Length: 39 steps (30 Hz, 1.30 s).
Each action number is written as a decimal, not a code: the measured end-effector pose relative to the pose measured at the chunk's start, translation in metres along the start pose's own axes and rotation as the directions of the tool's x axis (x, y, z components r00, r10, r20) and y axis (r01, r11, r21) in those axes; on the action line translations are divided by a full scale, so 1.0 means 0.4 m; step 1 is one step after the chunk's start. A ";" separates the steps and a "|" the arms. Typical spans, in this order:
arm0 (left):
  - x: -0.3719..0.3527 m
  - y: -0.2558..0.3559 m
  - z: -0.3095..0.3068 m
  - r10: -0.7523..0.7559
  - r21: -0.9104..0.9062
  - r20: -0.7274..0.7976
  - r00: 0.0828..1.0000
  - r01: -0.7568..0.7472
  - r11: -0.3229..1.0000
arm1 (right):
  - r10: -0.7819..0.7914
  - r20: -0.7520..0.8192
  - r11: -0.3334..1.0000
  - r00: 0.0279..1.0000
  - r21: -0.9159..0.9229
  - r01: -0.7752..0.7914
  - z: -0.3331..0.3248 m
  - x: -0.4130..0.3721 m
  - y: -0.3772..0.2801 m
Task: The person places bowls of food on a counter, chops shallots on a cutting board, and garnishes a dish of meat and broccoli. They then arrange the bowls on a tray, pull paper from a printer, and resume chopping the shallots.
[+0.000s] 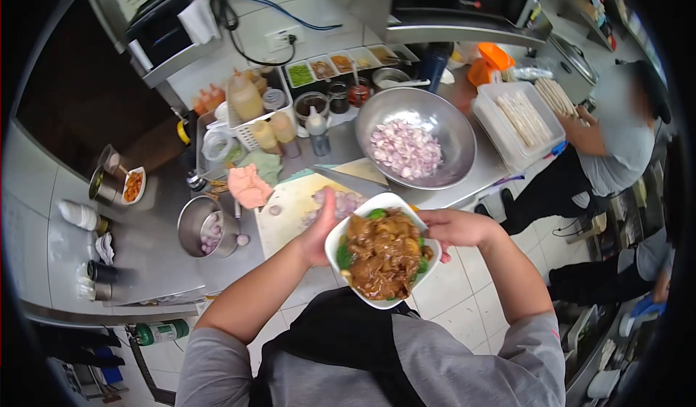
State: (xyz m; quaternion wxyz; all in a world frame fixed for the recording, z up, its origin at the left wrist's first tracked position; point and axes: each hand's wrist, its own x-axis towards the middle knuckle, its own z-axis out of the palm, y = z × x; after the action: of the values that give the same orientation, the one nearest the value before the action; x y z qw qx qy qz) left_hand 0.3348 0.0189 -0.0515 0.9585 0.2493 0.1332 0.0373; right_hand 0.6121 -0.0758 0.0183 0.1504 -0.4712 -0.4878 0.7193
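Note:
A white bowl (330,251) of brown sauced meat (380,251) with green vegetables is held in front of my body. My left hand (319,233) grips its left side, thumb pointing up. On the right side, my right hand (457,229) holds the rim, its fingers partly hidden by the bowl. Just beyond lies a cutting board (279,225) with shallots (346,202) and a knife (351,181). Behind the board, a large metal bowl (457,142) contains chopped shallots (406,148).
A metal pot (190,225) of shallots and a pink cloth (250,186) are left of the board. Sauce bottles (317,128) stand behind. A lidded plastic container (515,124) sits at the right. Another person (616,146) stands at far right, with a second person partly visible below.

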 end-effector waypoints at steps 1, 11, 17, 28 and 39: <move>-0.064 -0.004 0.026 0.080 -0.045 -0.036 0.996 -0.082 0.996 | 0.004 0.050 0.999 0.999 -0.044 -0.002 0.010 0.056 -0.026; -0.384 -0.127 -0.075 0.657 -0.172 -0.332 0.676 -0.729 0.663 | 0.039 0.242 0.935 0.970 -0.351 0.050 0.118 0.426 -0.341; -0.415 -0.083 -0.063 0.800 -0.031 -0.482 0.357 -0.920 0.392 | -0.430 -0.593 0.803 0.681 -0.596 -0.012 -0.533 0.573 -0.370; -0.288 -0.056 -0.113 0.779 0.078 -0.607 0.158 -0.963 0.256 | -0.715 -0.583 0.035 0.385 -0.581 -0.813 -1.303 0.820 -0.136; -0.274 -0.068 -0.132 0.736 0.033 -0.618 0.277 -0.926 0.376 | -0.890 -0.215 -0.003 0.402 -0.879 -0.478 -1.120 0.565 -0.117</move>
State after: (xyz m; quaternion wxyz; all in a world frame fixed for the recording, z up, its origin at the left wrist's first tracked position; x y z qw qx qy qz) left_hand 0.2150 0.0047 -0.0832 0.7335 0.0922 0.2333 0.6317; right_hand 0.8548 0.3504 -0.0983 0.1523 -0.5954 -0.7498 -0.2452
